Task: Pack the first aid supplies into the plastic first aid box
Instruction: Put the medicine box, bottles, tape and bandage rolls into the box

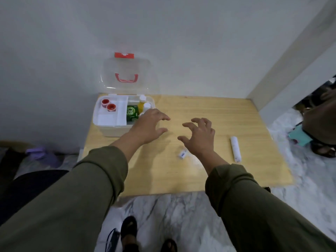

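The white plastic first aid box (111, 130) stands at the table's back left, its clear lid (127, 70) with a red handle propped open against the wall. Inside are two red-capped rolls (108, 104) in the tray, a green packet (132, 111) and white-capped bottles (142, 101). My left hand (148, 127) hovers open beside the box's right end, holding nothing. My right hand (199, 136) is open above the table, fingers curled. A small white item with dark print (182, 154) lies just below it. A white roll (235, 149) lies to the right.
The wooden table (181, 175) sits in a corner between two walls. Marble floor (172, 215) lies in front, with my sandalled feet (129, 228) on it. A brown bag (320, 120) and a teal item (300, 136) are on the floor at right; purple things (42, 153) lie at left.
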The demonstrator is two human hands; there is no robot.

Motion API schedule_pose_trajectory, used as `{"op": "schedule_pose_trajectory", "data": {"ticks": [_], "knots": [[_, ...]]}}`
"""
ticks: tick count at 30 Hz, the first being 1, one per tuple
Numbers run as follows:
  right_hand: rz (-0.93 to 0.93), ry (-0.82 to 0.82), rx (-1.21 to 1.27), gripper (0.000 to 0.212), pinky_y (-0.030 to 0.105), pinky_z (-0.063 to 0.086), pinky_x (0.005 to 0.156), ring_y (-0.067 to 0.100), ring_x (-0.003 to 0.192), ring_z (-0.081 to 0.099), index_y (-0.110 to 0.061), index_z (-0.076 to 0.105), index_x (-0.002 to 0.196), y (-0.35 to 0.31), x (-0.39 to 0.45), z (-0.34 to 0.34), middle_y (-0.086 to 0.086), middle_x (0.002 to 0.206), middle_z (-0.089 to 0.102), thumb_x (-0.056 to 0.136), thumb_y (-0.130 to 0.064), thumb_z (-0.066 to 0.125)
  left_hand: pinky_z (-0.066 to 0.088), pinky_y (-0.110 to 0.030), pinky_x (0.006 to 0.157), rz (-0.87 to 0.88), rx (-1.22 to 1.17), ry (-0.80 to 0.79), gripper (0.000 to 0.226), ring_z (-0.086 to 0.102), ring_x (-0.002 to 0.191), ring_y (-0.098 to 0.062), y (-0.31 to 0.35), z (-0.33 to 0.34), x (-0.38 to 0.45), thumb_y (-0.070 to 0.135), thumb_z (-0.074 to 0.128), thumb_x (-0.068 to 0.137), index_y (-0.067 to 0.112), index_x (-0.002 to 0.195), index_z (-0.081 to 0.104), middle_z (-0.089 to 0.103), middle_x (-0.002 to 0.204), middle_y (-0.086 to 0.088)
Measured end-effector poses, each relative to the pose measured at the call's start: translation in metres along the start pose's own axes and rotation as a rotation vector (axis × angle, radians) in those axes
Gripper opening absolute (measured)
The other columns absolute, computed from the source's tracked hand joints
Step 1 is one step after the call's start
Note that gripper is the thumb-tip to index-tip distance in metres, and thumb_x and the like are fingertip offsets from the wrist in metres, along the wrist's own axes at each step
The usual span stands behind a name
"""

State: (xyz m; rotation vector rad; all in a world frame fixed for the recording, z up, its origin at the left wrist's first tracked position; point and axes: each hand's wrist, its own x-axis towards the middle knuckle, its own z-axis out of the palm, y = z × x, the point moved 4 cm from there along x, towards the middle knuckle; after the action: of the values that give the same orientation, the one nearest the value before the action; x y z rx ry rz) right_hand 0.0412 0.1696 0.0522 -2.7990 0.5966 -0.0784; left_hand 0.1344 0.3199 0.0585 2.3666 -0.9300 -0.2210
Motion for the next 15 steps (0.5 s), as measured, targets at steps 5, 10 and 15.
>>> {"op": "schedule_pose_trajectory", "data": {"ticks": [5, 10, 15], "knots": [[0.026, -0.027, 0.016, 0.051, 0.041, 0.024, 0.105, 0.024, 0.137, 0.020, -0.030, 0.053, 0.128, 0.041, -0.025, 0.014, -0.002, 0.141, 0.040, 0.081, -0.044, 0.065, 0.039, -0.037, 0.103, -0.023, 0.037, -0.131, 0.052, 0.045, 0.121, -0.018, 0.015, 0.049, -0.008, 0.028, 0.072, 0.079, 0.029, 0.128, 0.053, 0.052, 0.125, 0.001], [0.109, -0.072, 0.019, 0.062, 0.043, 0.025, 0.107, 0.024, 0.137, 0.022, -0.033, 0.042, 0.136, 0.090, -0.041, 0.023, -0.001, 0.145, 0.035, 0.080, -0.043, 0.067, 0.041, -0.037, 0.100, -0.140, 0.078, -0.424, 0.093, 0.044, 0.122, -0.021, 0.017, 0.097, -0.008, 0.022, 0.078, 0.072, 0.044, 0.144, 0.023, 0.042, 0.133, -0.001], [0.202, -0.098, -0.009, 0.067, 0.045, 0.027, 0.106, 0.024, 0.136, 0.024, -0.034, 0.036, 0.139, 0.134, -0.048, 0.022, 0.002, 0.147, 0.032, 0.080, -0.042, 0.067, 0.044, -0.031, 0.089, -0.159, 0.154, -0.523, 0.093, 0.047, 0.113, -0.022, 0.026, 0.127, 0.003, 0.012, 0.068, 0.077, 0.048, 0.145, 0.014, 0.037, 0.136, -0.001]]}}
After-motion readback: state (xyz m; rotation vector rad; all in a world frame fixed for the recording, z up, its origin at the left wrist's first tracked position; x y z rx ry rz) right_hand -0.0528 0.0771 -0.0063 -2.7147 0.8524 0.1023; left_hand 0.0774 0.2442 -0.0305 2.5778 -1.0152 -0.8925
